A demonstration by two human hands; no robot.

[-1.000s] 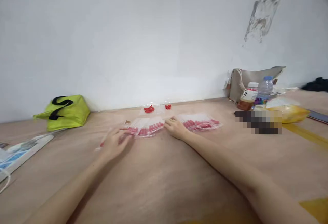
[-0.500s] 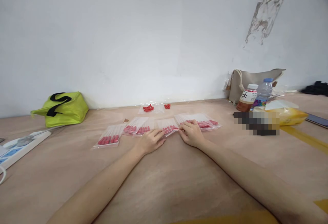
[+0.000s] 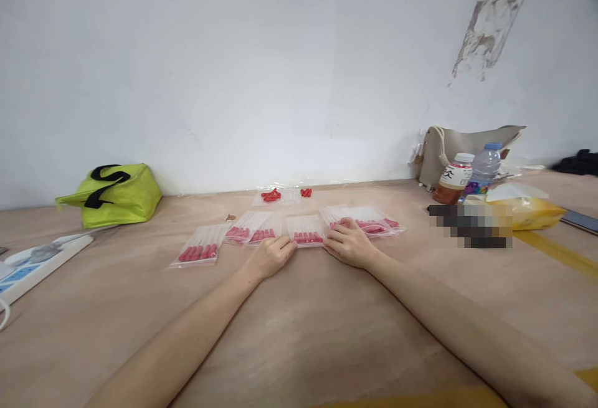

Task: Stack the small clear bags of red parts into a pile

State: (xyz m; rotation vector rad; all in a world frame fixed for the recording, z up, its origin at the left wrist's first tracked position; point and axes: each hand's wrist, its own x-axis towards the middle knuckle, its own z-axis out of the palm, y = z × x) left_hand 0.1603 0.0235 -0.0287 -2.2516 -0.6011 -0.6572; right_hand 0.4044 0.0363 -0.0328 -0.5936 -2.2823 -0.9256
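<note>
A small clear plastic bag point(image 3: 306, 232) with a row of red pieces along its near edge lies between my hands. My left hand point(image 3: 272, 255) pinches its near left corner. At the near right corner, the fingers of my right hand point(image 3: 346, 245) are closed on the same bag. Similar filled bags flank it: an overlapping pair point(image 3: 255, 228) to the left, a single bag point(image 3: 199, 247) farther left, and several overlapping bags point(image 3: 374, 221) partly behind my right hand. Loose red pieces point(image 3: 271, 195) rest on clear plastic by the wall, with a smaller cluster point(image 3: 306, 193) beside them.
A yellow-green bag point(image 3: 122, 196) and a white power strip point(image 3: 44, 268) are at left. On the right stand a brown drink bottle point(image 3: 454, 179), a clear bottle point(image 3: 484, 168), a beige bag point(image 3: 426, 157) and a yellow tissue pack point(image 3: 537, 212). The wall point(image 3: 261, 71) closes off the back.
The bag between my hands was slightly raised and tilted at its near edge; now it lies flatter and straighter. My left fingers have drawn together at its corner. My right hand has barely shifted.
</note>
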